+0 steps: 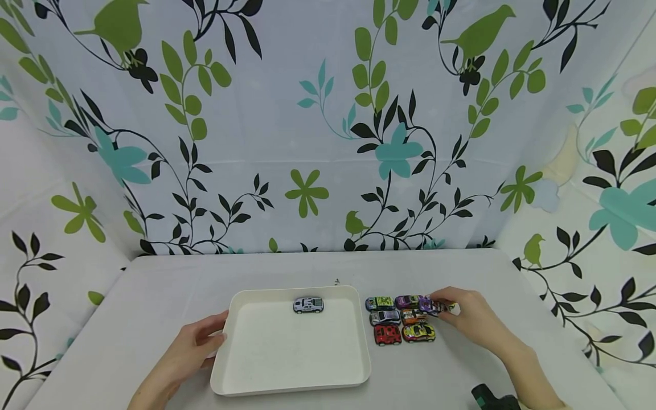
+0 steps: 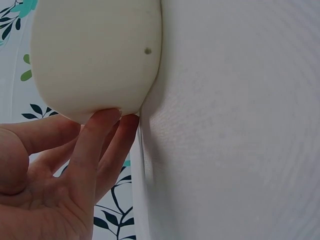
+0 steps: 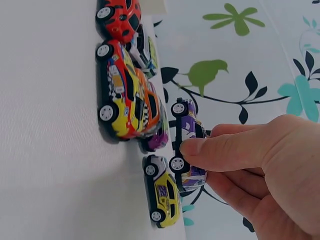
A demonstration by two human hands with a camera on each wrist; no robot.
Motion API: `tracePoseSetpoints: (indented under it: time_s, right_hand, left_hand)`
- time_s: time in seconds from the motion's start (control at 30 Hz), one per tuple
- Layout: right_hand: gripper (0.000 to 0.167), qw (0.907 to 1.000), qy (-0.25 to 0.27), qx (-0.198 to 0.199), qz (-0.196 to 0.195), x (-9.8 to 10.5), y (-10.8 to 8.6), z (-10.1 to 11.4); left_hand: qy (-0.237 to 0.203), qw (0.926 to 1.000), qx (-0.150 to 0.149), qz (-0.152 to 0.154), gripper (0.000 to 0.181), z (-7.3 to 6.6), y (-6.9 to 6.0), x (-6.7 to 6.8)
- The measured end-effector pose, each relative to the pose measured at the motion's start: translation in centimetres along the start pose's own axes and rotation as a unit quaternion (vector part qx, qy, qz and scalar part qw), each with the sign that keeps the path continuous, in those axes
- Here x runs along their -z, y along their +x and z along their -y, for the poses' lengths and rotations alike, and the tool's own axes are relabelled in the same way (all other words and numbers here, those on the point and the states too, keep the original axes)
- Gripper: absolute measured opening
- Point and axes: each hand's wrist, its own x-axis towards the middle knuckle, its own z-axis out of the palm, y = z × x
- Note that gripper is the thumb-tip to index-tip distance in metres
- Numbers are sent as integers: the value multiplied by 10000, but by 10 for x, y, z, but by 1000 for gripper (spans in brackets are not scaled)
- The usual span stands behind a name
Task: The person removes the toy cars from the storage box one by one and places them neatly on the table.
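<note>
My right hand (image 1: 468, 313) pinches a purple toy car (image 3: 187, 142) between thumb and fingers, just off the right end of a cluster of toy cars. A yellow toy car (image 3: 162, 192) stands close below it in the right wrist view. The cluster includes a red car (image 1: 386, 335), a yellow-and-red car (image 1: 418, 332), an orange car (image 1: 411, 316) and a green car (image 1: 379, 303). My left hand (image 1: 192, 347) touches the left end of a cream tray (image 1: 292, 389) with extended fingers. Inside the tray, near its far rim, sits a silver toy car (image 1: 308, 305).
The white table (image 1: 169, 285) carries the tray, with the cars just right of it. A patterned curtain (image 1: 328, 142) surrounds the table's back and sides. Near the right forearm, a black device (image 1: 492, 398) shows at the bottom edge.
</note>
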Motion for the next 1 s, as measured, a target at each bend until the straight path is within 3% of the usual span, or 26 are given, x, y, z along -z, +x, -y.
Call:
tracePoseSetpoints:
  time_s: [0.43,0.83,1.0]
  right_hand:
    - [35,9999,-118,-6,86,-1,-9,-19]
    - [39,9993,-114,-47,354,-5,-9,-22]
    - [39,9995,-201,42,231,-8,-9,-22]
  left_hand:
    - [34,10000,7,-18,54,1,0,-1]
    - [25,10000,53,-50,54,0,0,-1]
    - [33,10000,42,-27,53,0,0,-1]
